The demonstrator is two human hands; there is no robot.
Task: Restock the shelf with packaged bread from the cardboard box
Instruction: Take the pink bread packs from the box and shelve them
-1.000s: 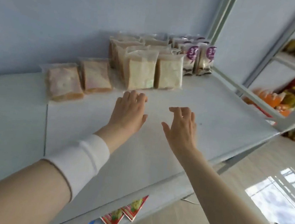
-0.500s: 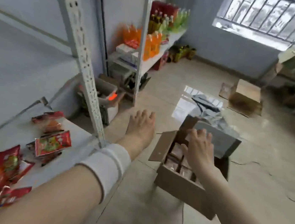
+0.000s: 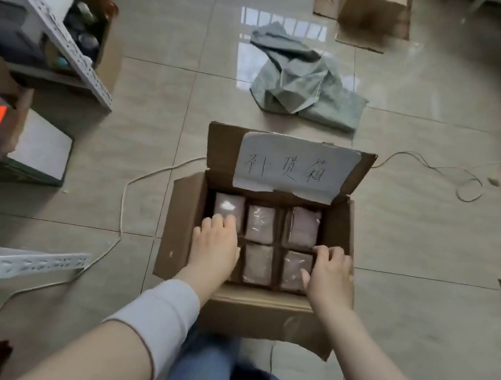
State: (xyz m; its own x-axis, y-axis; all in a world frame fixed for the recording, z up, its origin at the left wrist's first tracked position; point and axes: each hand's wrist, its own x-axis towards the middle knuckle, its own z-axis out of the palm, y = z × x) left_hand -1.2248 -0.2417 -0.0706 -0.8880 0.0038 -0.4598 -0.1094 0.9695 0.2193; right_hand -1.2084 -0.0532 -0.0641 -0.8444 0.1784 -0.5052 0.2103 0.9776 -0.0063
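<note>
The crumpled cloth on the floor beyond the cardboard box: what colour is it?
The cloth is a plain, muted grey-green, seen in the head view.

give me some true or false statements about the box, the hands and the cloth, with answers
The cardboard box stands open on the floor. True.
The box is empty. False: at least five bread packs show inside.
The left hand and right hand both reach into the box. True.
The grey cloth lies inside the box. False: it lies on the floor beyond it.
A handwritten paper label is on the back flap. True.
</note>
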